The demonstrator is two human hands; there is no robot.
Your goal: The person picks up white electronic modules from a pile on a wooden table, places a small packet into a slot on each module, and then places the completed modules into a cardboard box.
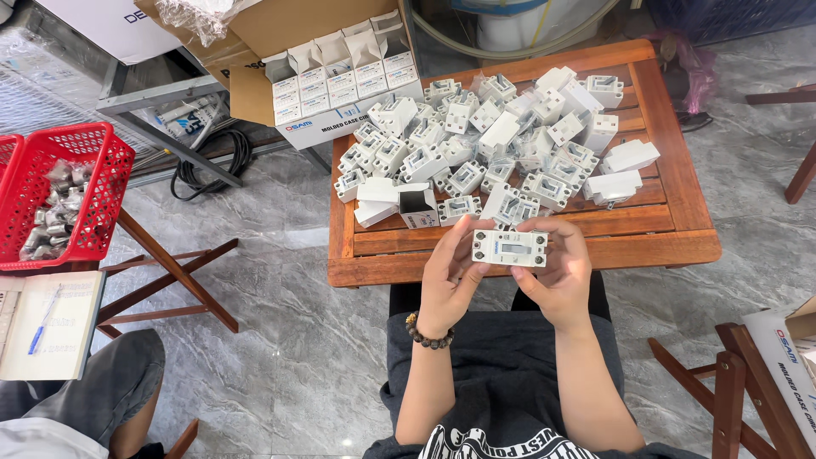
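White breaker unit (510, 247) with grey face panel, held between both hands. Heap of like units (510, 153), white and pale grey. Table (527, 255) reddish-brown slatted wood. White small cartons (340, 81) with blue print in a brown cardboard box (255, 85). Basket (93, 178) bright red mesh. Floor (280, 340) grey marbled tile, white veins. Bead bracelet (425, 333) dark brown. Notebook (51, 327) cream, blue pen (40, 327).

Breaker (510, 247) held in both hands: white moulded plastic, smooth, faintly glossy; table (654, 242): slatted reddish wood, varnished sheen; floor (280, 340): polished grey marble-look tile; basket (76, 144): red plastic mesh; cartons (340, 93): matt white card; bracelet (425, 336): dark glossy beads.
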